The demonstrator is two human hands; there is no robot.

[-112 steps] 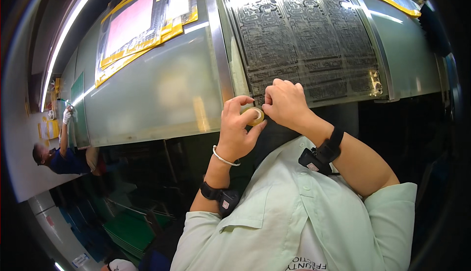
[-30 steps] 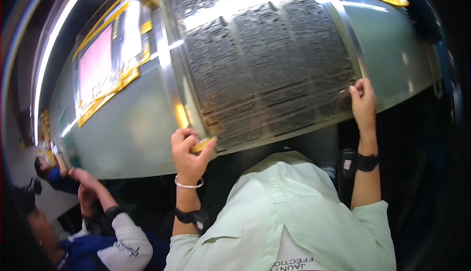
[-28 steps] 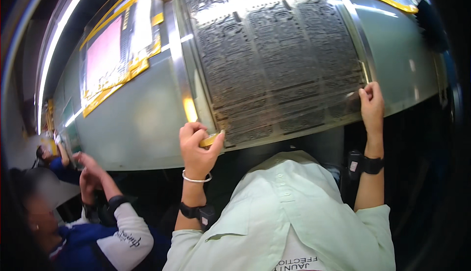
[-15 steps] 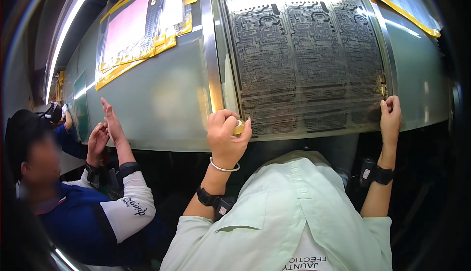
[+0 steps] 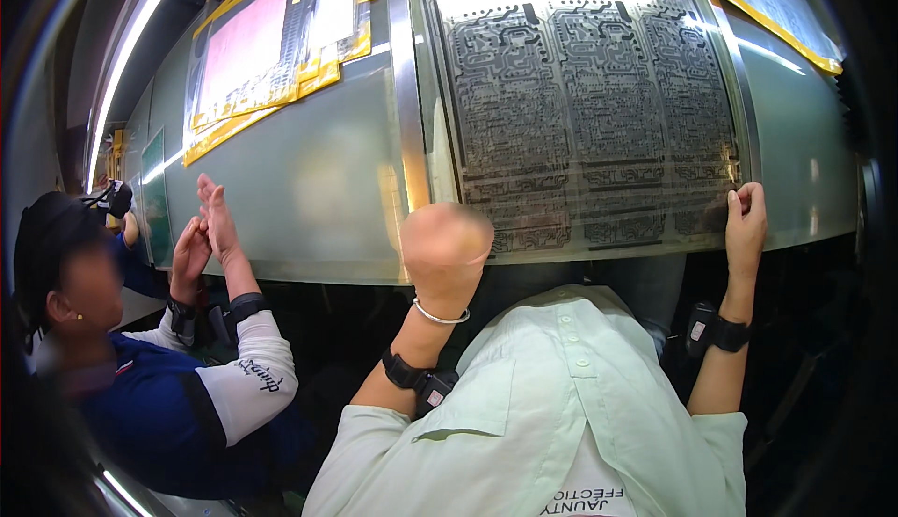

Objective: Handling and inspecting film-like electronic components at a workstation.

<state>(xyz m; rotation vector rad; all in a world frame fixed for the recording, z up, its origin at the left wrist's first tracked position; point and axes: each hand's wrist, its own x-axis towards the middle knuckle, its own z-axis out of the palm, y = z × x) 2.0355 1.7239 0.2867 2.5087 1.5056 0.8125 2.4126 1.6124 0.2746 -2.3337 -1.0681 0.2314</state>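
A large clear film sheet point(image 5: 608, 115) with dense black circuit patterns lies on the glass-like table before me. At its near left corner is my left hand point(image 5: 446, 250), closed in a fist shape and blurred over the fingers. A yellowish patch shows in the blur, where the roll of yellowish tape sat in the hand in the earlier frame. My right hand point(image 5: 746, 222) is at the near right corner of the film, thumb and fingers pinched together. What lies between those fingertips is too small to make out.
Metal strips point(image 5: 409, 124) run along both sides of the film. Yellow-edged film sheets point(image 5: 248, 58) lie at the far left, and another yellow-edged sheet point(image 5: 776, 2) at the far right. To my left a co-worker point(image 5: 178, 377) in blue and white holds both hands over the table's near edge.
My left hand has shifted slightly right and its fingers have become blurred. The right hand stays nearly in place. The co-worker's hands have moved a little.
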